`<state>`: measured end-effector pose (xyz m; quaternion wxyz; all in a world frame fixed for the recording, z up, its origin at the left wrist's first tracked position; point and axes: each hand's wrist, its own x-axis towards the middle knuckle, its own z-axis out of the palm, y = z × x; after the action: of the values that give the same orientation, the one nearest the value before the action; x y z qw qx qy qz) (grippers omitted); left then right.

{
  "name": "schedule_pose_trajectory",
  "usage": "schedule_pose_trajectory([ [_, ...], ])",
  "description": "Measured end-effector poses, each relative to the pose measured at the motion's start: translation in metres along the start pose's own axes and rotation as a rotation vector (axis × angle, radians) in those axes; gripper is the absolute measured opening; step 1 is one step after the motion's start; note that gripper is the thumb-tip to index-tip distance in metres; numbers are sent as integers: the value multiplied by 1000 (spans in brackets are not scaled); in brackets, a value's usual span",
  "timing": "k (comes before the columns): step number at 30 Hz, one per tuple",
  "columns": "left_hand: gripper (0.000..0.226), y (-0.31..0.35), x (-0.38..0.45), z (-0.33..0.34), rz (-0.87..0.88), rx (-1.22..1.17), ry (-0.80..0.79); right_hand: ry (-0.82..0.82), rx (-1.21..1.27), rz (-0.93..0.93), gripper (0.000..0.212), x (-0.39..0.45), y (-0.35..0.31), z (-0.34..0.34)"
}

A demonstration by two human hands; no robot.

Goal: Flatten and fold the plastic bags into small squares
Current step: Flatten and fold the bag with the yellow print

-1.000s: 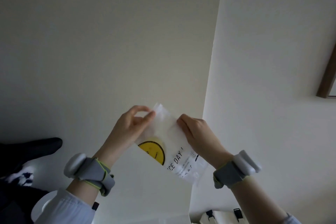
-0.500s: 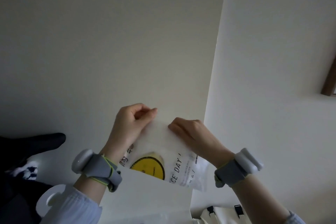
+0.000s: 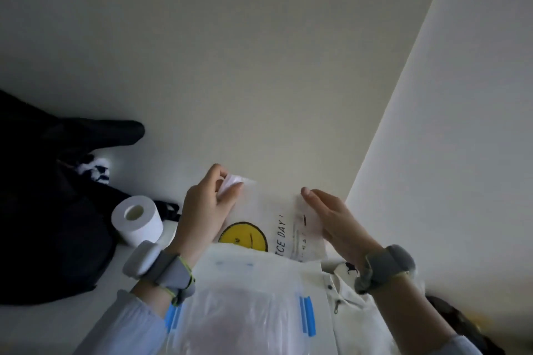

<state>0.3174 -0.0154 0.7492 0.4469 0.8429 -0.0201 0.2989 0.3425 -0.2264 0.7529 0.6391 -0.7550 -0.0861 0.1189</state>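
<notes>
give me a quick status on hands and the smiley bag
Left hand pinching smiley bag at its top corner. Right hand flat, fingers straight along bag's right edge. Clear bag with blue strips overlaps its near end.

The bag [image 3: 271, 219] was white with a yellow circle and black lettering; another bag [image 3: 248, 297] carried blue strips.

Left hand [image 3: 206, 210] pinched top corner of smiley-print plastic bag [image 3: 268, 222] on white worktop [image 3: 259, 95]; right hand [image 3: 337, 219] lay flat along bag's right edge. Toilet roll [image 3: 138, 220] at left.
</notes>
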Motion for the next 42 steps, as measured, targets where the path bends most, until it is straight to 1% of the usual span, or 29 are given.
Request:
schedule_pose_trajectory([
  [1,23,-11,-6,-1,-1,7,-4,-39,96,77,29,-1,15,3],
  [2,24,-15,-10,-2,-6,13,-16,-25,123,106,23,-4,25,2],
  [5,26,-46,-34,4,-109,92,-71,64,79,143,7,-2,64,21],
  [9,22,-79,-68,7,-307,189,-217,88,-128,136,24,5,117,44],
  [10,24,-90,-76,7,-327,236,-237,76,-151,156,27,7,135,49],
  [11,27,-102,-84,7,-292,301,-239,64,-183,180,29,11,155,53],
  [12,31,-118,-93,8,-197,360,-272,49,-208,208,31,16,172,59],
  [14,36,-131,-113,10,31,480,-414,44,-250,273,31,17,193,68],
  [15,44,-140,-125,17,80,541,-528,39,-273,303,31,20,204,74],
  [17,79,-154,-144,34,117,677,-841,4,-352,326,22,26,224,81],
  [18,91,-161,-150,42,72,719,-970,-31,-411,330,11,27,230,84],
  [19,93,-169,-154,49,71,732,-1041,-53,-514,311,11,27,233,85],
  [20,89,-177,-154,55,10,744,-1112,-34,-683,227,24,27,234,85],
  [21,84,-182,-150,61,-95,747,-1182,23,-857,67,34,28,233,84],
  [22,80,-182,-146,67,-126,746,-1189,74,-957,-126,39,26,228,86],
  [23,75,-186,-146,72,-114,752,-1195,65,-998,-281,41,23,223,91],
  [24,71,-192,-147,76,-80,749,-1171,-20,-1039,-354,42,19,221,98],
  [25,70,-194,-147,81,-11,733,-1097,-151,-1070,-393,43,14,225,106],
  [26,71,-193,-146,83,23,736,-1055,-270,-1143,-371,44,10,230,114],
  [27,74,-194,-146,85,58,775,-1047,-364,-1218,-276,47,6,237,119],
  [28,76,-198,-149,88,70,798,-1092,-408,-1296,-175,54,7,250,123],
  [30,78,-210,-155,91,15,855,-1319,-410,-1304,-40,75,12,262,124],
  [32,78,-217,-153,93,-7,863,-1412,-417,-1293,83,95,17,265,117],
  [33,78,-221,-153,97,-10,860,-1444,-446,-1299,123,98,19,271,115],
  [35,76,-224,-150,102,-49,845,-1492,-599,-1310,231,93,21,282,110],
  [36,75,-227,-151,104,-69,841,-1507,-627,-1302,275,93,24,286,109],
  [38,76,-235,-156,111,-95,836,-1493,-641,-1262,303,95,29,299,109],
  [40,83,-242,-160,116,-92,844,-1434,-677,-1259,336,98,34,303,109],
  [42,80,-251,-163,120,-68,858,-1423,-675,-1263,332,102,37,306,107],
])
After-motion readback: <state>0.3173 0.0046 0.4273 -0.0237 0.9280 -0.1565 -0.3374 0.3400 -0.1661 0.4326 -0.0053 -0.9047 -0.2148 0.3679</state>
